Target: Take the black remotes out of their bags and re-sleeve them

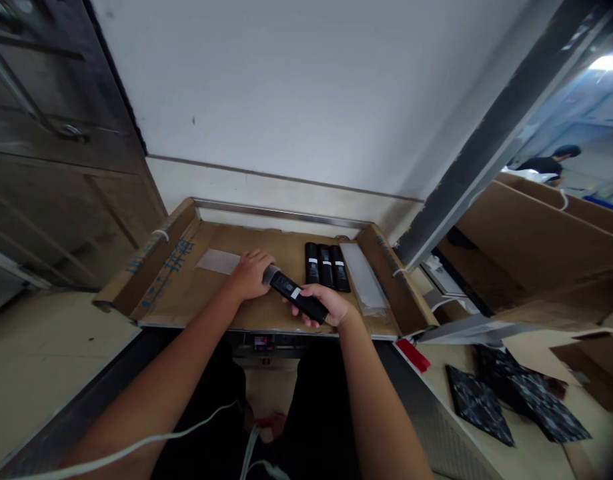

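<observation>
A black cylindrical item [295,291] with a small white label and a greyish left end slants over the cardboard-lined tray [181,293]. My right hand [323,303] is wrapped round its lower right part. At its grey upper left end, my left hand [253,273] has its fingers closed round the tip. Three similar black items [326,267], each with a white label, lie side by side just beyond my right hand. Right of them is a stack of clear plastic sleeves [363,279]. Another translucent sleeve [217,261] lies flat, partly behind my left hand.
Cardboard walls edge the tray left and right. A large cardboard box [541,247] stands at the right, with dark patterned packages [516,400] on the floor below. A red piece [413,355] sits by the tray's right corner. A white cable [151,440] crosses my left forearm. A person [549,165] is far right.
</observation>
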`<control>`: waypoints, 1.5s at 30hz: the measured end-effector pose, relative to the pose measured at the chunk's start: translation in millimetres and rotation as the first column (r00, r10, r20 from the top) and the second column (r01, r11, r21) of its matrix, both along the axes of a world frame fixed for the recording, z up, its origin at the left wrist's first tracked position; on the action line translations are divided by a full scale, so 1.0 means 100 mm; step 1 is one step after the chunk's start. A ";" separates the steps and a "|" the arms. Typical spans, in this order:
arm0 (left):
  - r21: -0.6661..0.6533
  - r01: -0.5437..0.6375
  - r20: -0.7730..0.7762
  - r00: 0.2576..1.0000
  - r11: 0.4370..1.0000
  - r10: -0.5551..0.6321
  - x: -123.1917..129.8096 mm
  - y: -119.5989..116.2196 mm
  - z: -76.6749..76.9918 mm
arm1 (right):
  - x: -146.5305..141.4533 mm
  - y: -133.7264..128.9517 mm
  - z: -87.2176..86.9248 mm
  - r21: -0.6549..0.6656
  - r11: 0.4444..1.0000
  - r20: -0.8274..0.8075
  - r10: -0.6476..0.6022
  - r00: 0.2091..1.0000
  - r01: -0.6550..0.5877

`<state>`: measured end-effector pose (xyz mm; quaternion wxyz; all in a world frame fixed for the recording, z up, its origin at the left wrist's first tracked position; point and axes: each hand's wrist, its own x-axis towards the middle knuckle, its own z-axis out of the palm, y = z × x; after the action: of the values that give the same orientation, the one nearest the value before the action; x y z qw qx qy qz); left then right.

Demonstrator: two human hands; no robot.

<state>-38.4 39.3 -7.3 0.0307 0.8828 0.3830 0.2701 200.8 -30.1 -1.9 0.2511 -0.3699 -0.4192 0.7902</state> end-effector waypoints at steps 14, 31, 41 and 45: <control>-0.006 0.009 0.023 1.000 1.000 -0.009 0.01 0.02 -0.07 | 0.01 -0.12 0.01 0.128 0.938 -0.167 -0.299 0.940 0.321; 0.022 0.061 0.072 0.995 0.998 -0.062 0.06 -0.11 -0.02 | -0.21 -0.11 -0.09 0.265 0.741 -0.078 -0.622 0.779 0.617; 0.042 -0.195 0.211 0.960 0.980 0.182 0.04 -0.06 -0.06 | -0.26 -0.09 -0.18 0.367 0.705 -0.040 -0.639 0.768 0.606; 0.039 -0.188 0.118 0.976 0.981 0.182 0.07 -0.02 -0.14 | -0.26 -0.07 -0.21 0.385 0.710 -0.027 -0.629 0.777 0.589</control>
<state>-31.4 37.5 -21.4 0.0053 0.8269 0.4543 0.3314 174.8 -37.3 -23.3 0.5403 -0.4744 -0.4281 0.5475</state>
